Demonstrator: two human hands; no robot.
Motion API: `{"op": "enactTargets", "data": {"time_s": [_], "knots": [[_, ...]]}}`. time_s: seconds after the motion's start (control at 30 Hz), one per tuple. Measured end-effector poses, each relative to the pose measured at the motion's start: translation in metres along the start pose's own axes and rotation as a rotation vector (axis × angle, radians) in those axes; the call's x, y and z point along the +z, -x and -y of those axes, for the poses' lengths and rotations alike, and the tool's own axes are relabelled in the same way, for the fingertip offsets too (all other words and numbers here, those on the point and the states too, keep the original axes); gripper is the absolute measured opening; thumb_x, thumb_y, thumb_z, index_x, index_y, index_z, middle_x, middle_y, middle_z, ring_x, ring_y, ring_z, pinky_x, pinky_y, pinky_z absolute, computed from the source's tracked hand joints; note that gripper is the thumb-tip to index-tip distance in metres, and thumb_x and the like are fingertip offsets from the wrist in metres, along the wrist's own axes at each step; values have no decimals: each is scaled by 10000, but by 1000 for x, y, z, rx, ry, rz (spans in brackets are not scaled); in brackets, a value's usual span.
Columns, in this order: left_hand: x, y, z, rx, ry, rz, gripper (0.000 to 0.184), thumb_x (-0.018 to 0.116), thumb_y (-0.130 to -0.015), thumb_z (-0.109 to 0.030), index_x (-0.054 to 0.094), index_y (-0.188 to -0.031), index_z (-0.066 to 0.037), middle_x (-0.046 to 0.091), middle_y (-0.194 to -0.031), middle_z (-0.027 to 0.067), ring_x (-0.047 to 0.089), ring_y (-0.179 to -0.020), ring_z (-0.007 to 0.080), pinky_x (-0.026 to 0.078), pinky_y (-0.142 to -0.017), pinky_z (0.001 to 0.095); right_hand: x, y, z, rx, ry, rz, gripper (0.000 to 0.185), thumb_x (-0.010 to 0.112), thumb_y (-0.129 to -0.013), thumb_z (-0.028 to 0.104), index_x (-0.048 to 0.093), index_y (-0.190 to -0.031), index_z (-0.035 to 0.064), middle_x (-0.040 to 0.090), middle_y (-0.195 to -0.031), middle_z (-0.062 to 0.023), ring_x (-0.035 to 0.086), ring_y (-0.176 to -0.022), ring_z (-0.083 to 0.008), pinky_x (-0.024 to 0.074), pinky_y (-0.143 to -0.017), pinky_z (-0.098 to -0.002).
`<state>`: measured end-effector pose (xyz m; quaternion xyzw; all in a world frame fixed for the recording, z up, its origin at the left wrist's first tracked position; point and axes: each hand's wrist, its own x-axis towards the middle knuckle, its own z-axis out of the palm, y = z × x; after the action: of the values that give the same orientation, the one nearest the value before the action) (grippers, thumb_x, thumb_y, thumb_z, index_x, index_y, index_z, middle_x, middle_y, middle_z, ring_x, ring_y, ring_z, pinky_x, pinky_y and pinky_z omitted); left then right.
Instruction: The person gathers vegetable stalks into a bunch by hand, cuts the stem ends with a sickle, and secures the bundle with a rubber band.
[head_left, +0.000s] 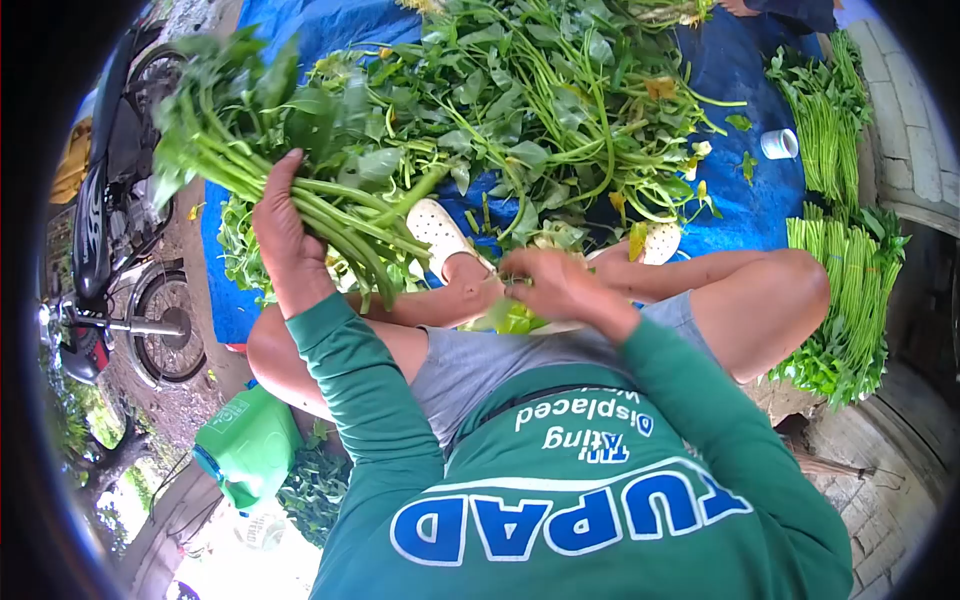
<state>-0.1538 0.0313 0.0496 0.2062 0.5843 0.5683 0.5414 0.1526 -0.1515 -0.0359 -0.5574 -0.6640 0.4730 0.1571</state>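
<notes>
My left hand [288,235] is wrapped round a bunch of long green stems [330,215], its leafy tops reaching to the upper left and its stem ends pointing at my lap. In front of my lap, my right hand [555,285] has its fingers curled in beside some yellow-green leaves [515,318]; what they hold, if anything, is too small to make out. A large heap of loose leafy stems [540,110] lies on the blue tarp [755,210] beyond my feet.
Tied green bundles [845,280] stand along the right side. A white cup [779,144] lies on the tarp. Motorcycles [95,210] are at the far left, and a green container [248,440] sits at the lower left. Part of another person [740,7] shows at the top right.
</notes>
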Motion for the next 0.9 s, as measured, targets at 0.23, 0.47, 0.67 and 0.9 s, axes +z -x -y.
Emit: {"op": "enactTargets", "data": {"time_s": [0.23, 0.47, 0.67, 0.9], "knots": [[1, 7, 8, 27, 30, -105, 185, 820, -955, -132, 748, -1048, 11, 767, -944, 100, 754, -784, 231, 649, -704, 373, 41, -151, -101, 583, 98, -393, 301, 703, -915, 263, 771, -1132, 66, 761, -1191, -258, 727, -1104, -461, 581, -963, -507], [18, 19, 7, -34, -1, -33, 227, 834, -933, -122, 762, -1072, 43, 779, -951, 116, 753, -774, 215, 631, -699, 348, 39, -169, -124, 613, -33, -238, 269, 771, -878, 305, 814, -1029, 87, 801, -1079, -204, 765, -1045, -376, 591, -942, -461], [20, 22, 15, 0, -32, -4, 228, 833, -934, -119, 754, -1058, 55, 778, -931, 118, 753, -748, 214, 631, -681, 349, 60, -173, -140, 527, -36, -117, 320, 830, -853, 293, 807, -1052, 44, 797, -1091, -216, 756, -1080, -385, 578, -976, -454], [16, 26, 16, -5, -108, 33, 221, 855, -923, -141, 766, -1018, 38, 757, -862, 82, 711, -667, 171, 582, -603, 325, -23, -126, -95, 212, -552, -245, 310, 768, -995, 240, 743, -1206, 15, 772, -1068, -71, 688, -931, -159, 575, -817, -349]]}}
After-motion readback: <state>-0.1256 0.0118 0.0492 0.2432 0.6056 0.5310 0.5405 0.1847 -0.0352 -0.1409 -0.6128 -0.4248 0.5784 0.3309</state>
